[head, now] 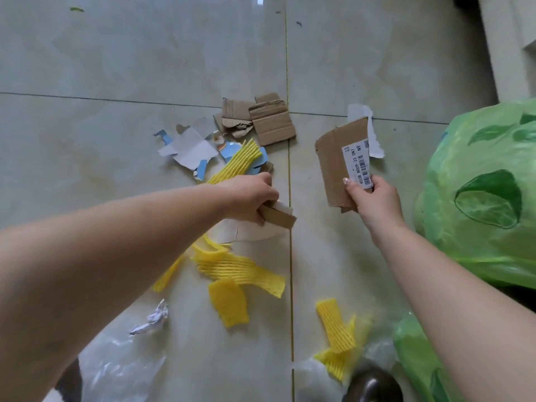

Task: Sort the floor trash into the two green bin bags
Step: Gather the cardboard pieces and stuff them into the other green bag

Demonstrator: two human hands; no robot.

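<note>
Labelled cardboard (pixel 336 166): flat, right hand (pixel 374 204) fingers clamped | cardboard scrap (pixel 278 217): left hand (pixel 249 198) fingers clamped

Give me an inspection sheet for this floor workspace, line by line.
Surface: pale tiled floor, glossy.
Job's things: cardboard scraps, yellow foam netting, crumpled paper; large green bag at right, second green bag lower right.
Clutter: clear plastic.
Grippers: left hand gripping a cardboard piece; right hand holding labelled cardboard.
Cables: nothing seen.
Surroundings: pale furniture edge.
</note>
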